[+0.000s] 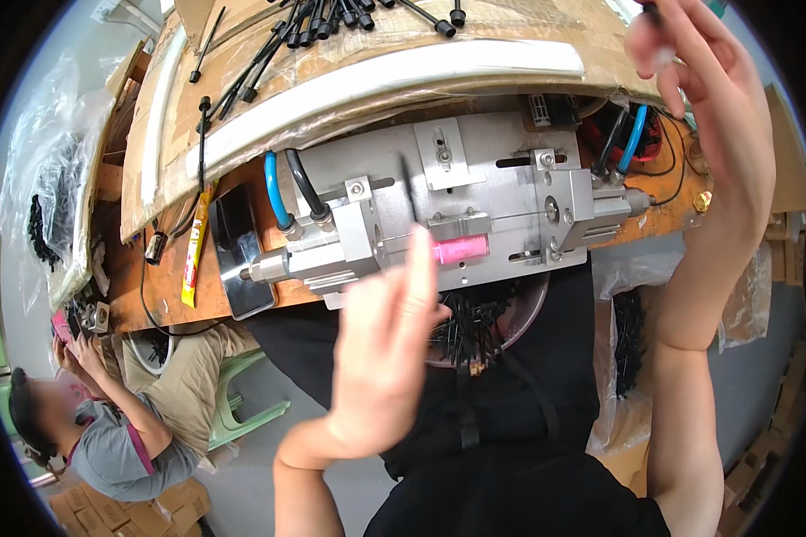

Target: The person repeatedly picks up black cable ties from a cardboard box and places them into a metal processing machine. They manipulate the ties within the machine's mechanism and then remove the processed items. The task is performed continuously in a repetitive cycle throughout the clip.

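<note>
My left hand [381,362], blurred by motion, is raised in front of the metal clamping fixture [501,192]. A thin black rod [409,186] sticks up from its fingertips, over the plate. Just right of those fingertips, a pink block [463,249] sits at the front middle of the fixture. My right hand [694,58] is lifted at the upper right, its fingers bent around a small dark piece [652,13], cut off by the picture's edge. Below the fixture, a bowl [539,309] at my lap holds many black rods [470,327].
Black capped rods [322,22] lie on a cardboard-covered shelf [501,27] above the fixture. Blue and black hoses [276,192] run to its cylinders. Left are a phone [240,242] and a yellow packet [194,255]. A seated co-worker [130,430] is at the lower left.
</note>
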Demonstrator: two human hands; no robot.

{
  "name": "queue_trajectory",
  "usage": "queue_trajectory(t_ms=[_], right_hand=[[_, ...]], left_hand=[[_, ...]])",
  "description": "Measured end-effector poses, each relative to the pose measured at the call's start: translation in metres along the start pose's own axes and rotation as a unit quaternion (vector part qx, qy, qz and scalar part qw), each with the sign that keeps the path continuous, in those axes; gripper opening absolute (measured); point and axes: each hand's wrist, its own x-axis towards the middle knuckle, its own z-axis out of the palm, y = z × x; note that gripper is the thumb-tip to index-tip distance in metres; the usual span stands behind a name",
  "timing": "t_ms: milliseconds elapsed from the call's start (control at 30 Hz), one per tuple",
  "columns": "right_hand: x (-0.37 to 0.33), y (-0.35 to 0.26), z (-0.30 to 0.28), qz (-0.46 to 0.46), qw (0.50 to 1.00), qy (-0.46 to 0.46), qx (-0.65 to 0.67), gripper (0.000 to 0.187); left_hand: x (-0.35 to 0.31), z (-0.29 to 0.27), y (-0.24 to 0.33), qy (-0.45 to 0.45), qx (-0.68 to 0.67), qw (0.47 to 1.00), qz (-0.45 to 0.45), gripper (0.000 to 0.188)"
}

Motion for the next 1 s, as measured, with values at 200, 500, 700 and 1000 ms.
queue_trajectory(t_ms=[200, 500, 700, 1000], right_hand=[[-0.03, 0.017, -0.033, 0.004, 0.99, -0.002, 0.14, 0.028], [-0.06, 0.016, -0.03, -0.042, 0.993, 0.051, 0.098, 0.025], [-0.116, -0.008, 0.06, -0.047, 0.988, 0.065, 0.131, 0.028], [-0.179, 0.013, 0.128, -0.093, 0.991, -0.065, -0.072, 0.068]], left_hand=[[-0.013, 0.056, 0.012, -0.025, 0.099, 0.995, 0.011, 0.07], [-0.012, 0.062, 0.014, -0.067, 0.119, 0.991, -0.003, 0.073], [-0.017, 0.055, 0.012, -0.089, 0.103, 0.99, -0.028, 0.073], [-0.012, 0.011, 0.011, 0.001, 0.017, 0.998, -0.066, 0.069]])
